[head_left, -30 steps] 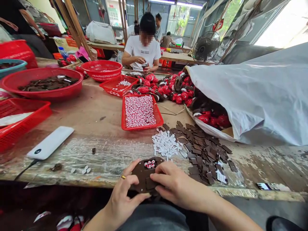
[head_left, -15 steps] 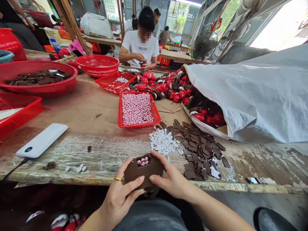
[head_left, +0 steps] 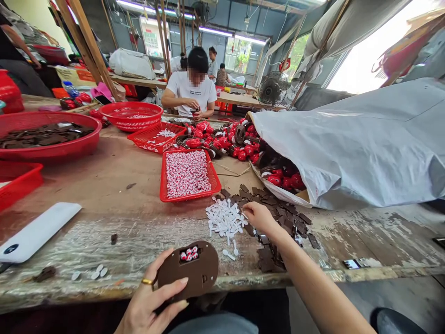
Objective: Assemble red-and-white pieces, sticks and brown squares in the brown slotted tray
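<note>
Your left hand (head_left: 149,297), ring (head_left: 147,281) on one finger: fingers and thumb clamped on a brown rounded panel (head_left: 198,271), held over the bench's (head_left: 121,204) front edge, its small window showing red-and-white beads (head_left: 188,253). Your right hand (head_left: 259,219): out over the middle of the front edge, fingers close together, fingertips (head_left: 244,209) at the edge of a heap of small white plastic pieces (head_left: 224,219); whether they pinch one, you cannot tell. Just right of the heap and partly under your right forearm, a scatter of dark brown squares (head_left: 267,260). Behind the heap, a red tray (head_left: 186,197) full of loose red-and-white beads. Beyond it, toward the far edge, a spill of red-and-dark items (head_left: 243,144) running from the mouth of a large white sack (head_left: 347,153) at the right. Toward the left end, a white power bank (head_left: 34,232), a red basin (head_left: 45,150) of brown pieces, and a red basket (head_left: 132,116). Across the bench, a co-worker (head_left: 189,93) in a white T-shirt, hands together.
</note>
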Tool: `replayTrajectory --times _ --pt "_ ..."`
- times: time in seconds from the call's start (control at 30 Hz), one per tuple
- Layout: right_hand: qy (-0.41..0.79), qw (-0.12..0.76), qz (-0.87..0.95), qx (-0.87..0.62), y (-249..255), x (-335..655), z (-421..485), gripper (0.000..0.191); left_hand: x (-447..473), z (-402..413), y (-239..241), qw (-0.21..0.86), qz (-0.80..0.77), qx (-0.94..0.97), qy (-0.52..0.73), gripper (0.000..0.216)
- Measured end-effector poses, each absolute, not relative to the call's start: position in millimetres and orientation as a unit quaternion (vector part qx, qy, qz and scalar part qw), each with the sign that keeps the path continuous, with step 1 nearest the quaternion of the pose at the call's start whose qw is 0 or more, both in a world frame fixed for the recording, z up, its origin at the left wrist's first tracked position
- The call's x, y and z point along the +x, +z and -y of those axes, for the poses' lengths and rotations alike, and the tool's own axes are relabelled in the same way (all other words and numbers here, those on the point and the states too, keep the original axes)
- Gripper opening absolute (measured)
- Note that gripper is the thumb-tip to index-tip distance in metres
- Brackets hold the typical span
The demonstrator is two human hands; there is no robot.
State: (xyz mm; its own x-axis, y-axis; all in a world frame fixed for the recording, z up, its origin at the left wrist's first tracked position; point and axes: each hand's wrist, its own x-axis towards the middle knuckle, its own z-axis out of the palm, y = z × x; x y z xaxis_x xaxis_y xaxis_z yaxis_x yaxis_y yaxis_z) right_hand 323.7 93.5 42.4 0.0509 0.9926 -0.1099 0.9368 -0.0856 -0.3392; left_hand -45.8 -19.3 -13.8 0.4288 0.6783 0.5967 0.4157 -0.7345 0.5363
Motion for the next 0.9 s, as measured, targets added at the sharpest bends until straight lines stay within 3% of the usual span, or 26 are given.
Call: replayTrajectory --times 0.2,0.43,0.6,0.77,0.9 --pt "0.116 0.043 0.628 -0.769 44 356 -155 0.022 -41 17 -16 0.175 -0.319 0.831 0.420 0.034" --pt "0.144 0.083 0.615 -0.771 30 346 -222 0.028 -35 15 -13 0.168 -0.323 0.832 0.419 0.030" --pt "0.186 0.174 0.595 -0.762 41 340 -207 0.017 -39 16 -19 0.190 -0.327 0.817 0.435 0.028" --pt "0.282 0.273 0.562 -0.728 54 319 -137 0.019 -37 10 -26 0.194 -0.321 0.807 0.456 0.038" --pt "0.495 0.433 0.469 -0.590 60 293 -78 0.043 -22 7 -30 0.161 -0.291 0.814 0.477 0.028"
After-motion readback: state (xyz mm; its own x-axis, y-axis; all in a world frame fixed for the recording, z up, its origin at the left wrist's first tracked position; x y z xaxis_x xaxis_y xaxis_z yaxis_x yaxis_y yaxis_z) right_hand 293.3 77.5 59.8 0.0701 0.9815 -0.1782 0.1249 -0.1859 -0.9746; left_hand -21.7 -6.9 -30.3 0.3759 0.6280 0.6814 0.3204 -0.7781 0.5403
